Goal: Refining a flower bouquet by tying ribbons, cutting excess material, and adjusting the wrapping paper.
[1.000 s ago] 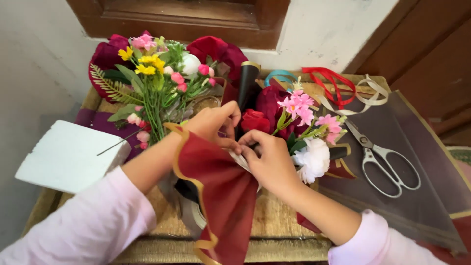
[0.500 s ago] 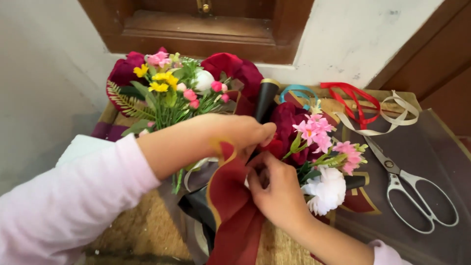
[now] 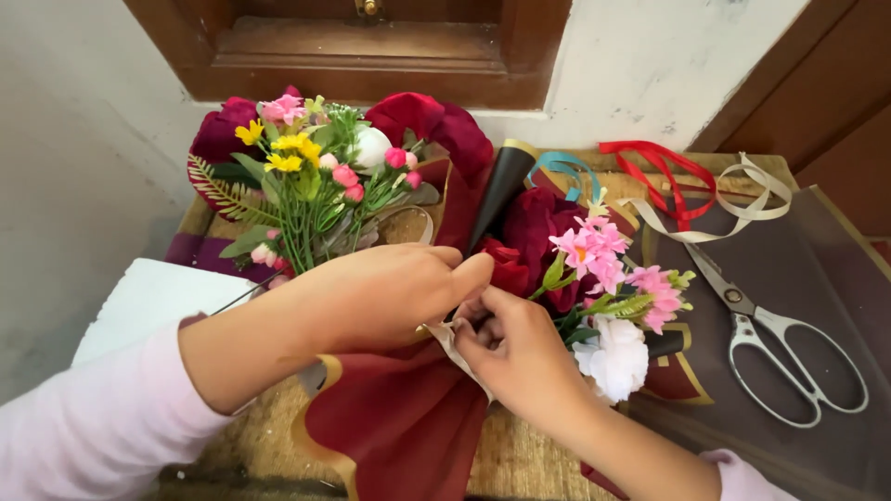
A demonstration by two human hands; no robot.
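Left hand (image 3: 390,292) has slid right; fingertips now meet right hand (image 3: 520,357).

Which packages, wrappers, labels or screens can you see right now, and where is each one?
No labels, signs or screens.
Red wrap: dark red sheet with gold edge, under both hands, gathered where the left hand and right hand meet.
Dark sheet: flat brown wrapping sheet on the right, under the scissors.
White box: plain white, rectangular, at the left edge, partly hidden by the left arm.
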